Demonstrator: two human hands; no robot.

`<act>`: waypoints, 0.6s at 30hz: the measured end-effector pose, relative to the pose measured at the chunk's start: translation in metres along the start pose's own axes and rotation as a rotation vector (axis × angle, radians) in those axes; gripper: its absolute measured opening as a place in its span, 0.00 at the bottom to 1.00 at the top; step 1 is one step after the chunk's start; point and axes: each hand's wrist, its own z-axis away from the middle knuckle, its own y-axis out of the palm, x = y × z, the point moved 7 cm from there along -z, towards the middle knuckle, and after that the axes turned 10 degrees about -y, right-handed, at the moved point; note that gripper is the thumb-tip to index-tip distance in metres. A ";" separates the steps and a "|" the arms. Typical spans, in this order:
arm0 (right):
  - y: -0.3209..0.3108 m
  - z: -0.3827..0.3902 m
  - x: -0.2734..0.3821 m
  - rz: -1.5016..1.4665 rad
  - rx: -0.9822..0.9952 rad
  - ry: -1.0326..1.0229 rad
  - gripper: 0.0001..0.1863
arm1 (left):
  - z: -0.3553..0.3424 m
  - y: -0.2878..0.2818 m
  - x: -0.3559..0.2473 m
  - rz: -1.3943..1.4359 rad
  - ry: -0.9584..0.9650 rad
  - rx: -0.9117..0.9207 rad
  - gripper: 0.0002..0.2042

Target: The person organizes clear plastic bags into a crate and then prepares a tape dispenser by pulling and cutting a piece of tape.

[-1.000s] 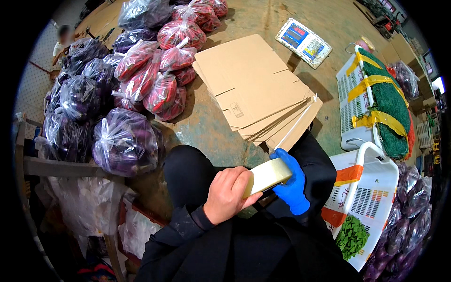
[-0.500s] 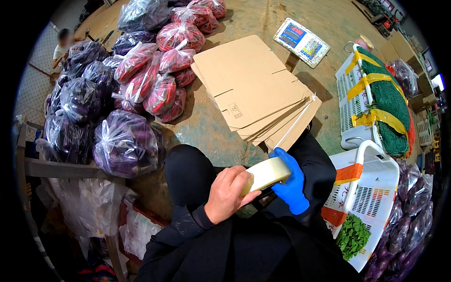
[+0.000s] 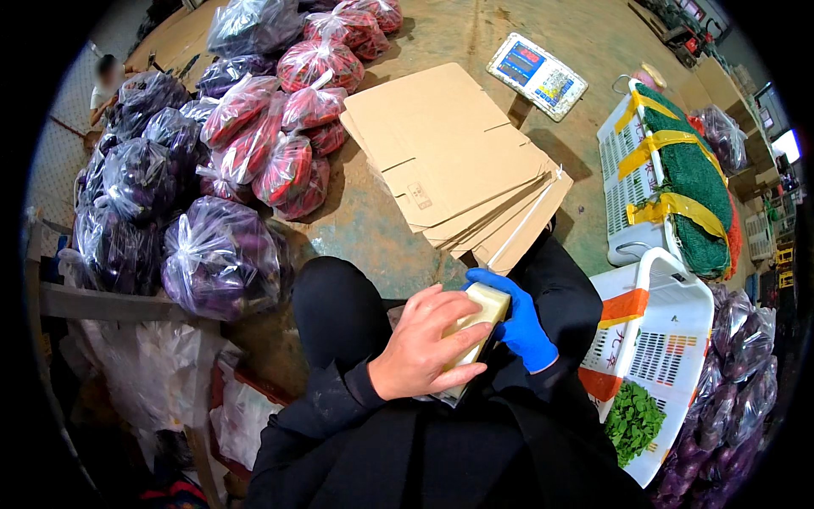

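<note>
A wide roll of pale yellow packing tape is held over my lap, its edge facing up. My right hand, in a blue glove, grips the roll from the right side. My bare left hand lies over the roll's left part with its fingers stretched and spread, touching it. The left fingers cover much of the roll, and a dark part below it is mostly hidden. Just beyond my hands, a stack of flat cardboard boxes lies fanned out on the floor, with a thin white strap across its right end.
Bagged red peppers and bagged eggplants are piled on the left. A digital scale stands beyond the cardboard. On the right are a white basket with green leaves and a netted, taped basket. A person is far left.
The tape roll has turned in my hands and tilted more upright. My left hand has gone from gripping its end to lying over it with fingers spread.
</note>
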 end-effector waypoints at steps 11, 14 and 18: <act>0.014 0.009 -0.013 -0.154 0.012 0.144 0.34 | 0.015 0.000 0.032 0.310 -0.107 0.001 0.09; 0.012 0.011 -0.016 -0.159 0.008 0.167 0.35 | 0.022 -0.002 0.040 0.325 -0.199 -0.007 0.10; 0.014 0.012 -0.018 -0.153 0.031 0.183 0.35 | 0.029 -0.005 0.041 0.334 -0.230 0.006 0.12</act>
